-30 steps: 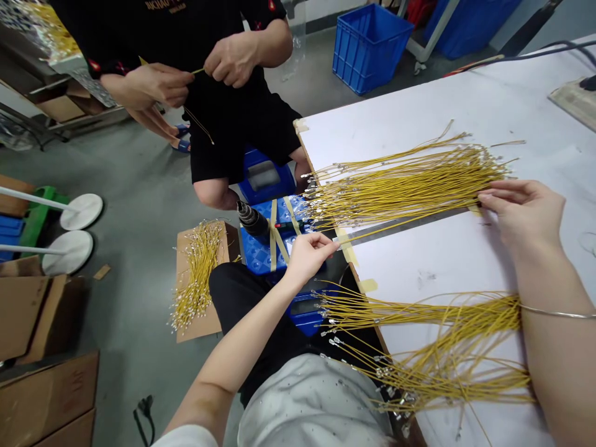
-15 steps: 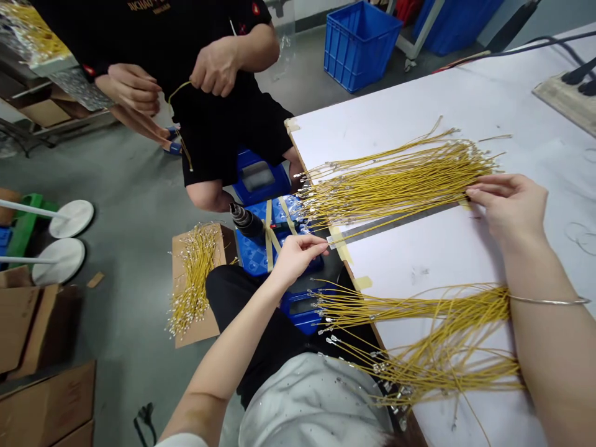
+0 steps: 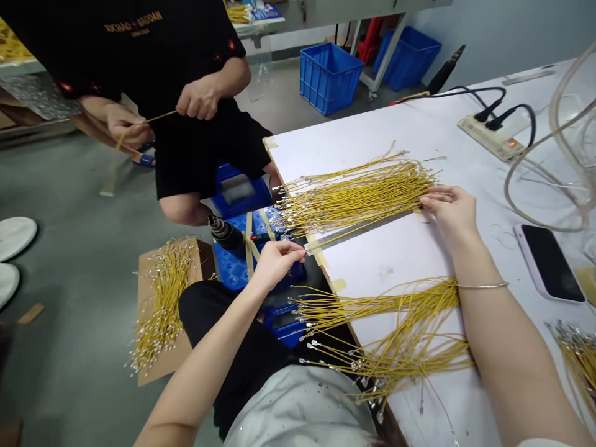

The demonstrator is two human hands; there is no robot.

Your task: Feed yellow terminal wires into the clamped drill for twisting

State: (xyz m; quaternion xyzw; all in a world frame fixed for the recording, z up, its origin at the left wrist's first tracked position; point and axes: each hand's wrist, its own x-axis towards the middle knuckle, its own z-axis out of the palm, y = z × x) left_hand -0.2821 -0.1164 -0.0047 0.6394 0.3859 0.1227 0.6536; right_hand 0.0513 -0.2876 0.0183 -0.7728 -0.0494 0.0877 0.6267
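A single yellow wire (image 3: 352, 233) runs nearly straight between my two hands, just in front of a large bundle of yellow wires (image 3: 358, 197) with metal terminals at the ends. My left hand (image 3: 275, 264) is closed in a pinch on the wire's near-left end, just past the table edge. At the bundle's right end, my right hand (image 3: 451, 212) pinches the other end; its fingertips touch or nearly touch the bundle. Beneath the wire lies a dark flat strip (image 3: 372, 229), taped to the table. A second, looser pile of yellow wires (image 3: 410, 329) lies closer to me, beside my right forearm.
Across from me a person's hands (image 3: 200, 99) stretch another yellow wire. A heat gun (image 3: 226, 234) rests on a blue stool (image 3: 233, 264). More wires fill a cardboard box (image 3: 146, 366) on the floor. A power strip (image 3: 488, 136), clear tubing and a phone (image 3: 549, 261) occupy the table's right.
My view has turned to the right, bringing the phone and tubing into sight. Both my hands keep their pinch on the wire. The other person's wire, slack before, is now drawn between their hands.
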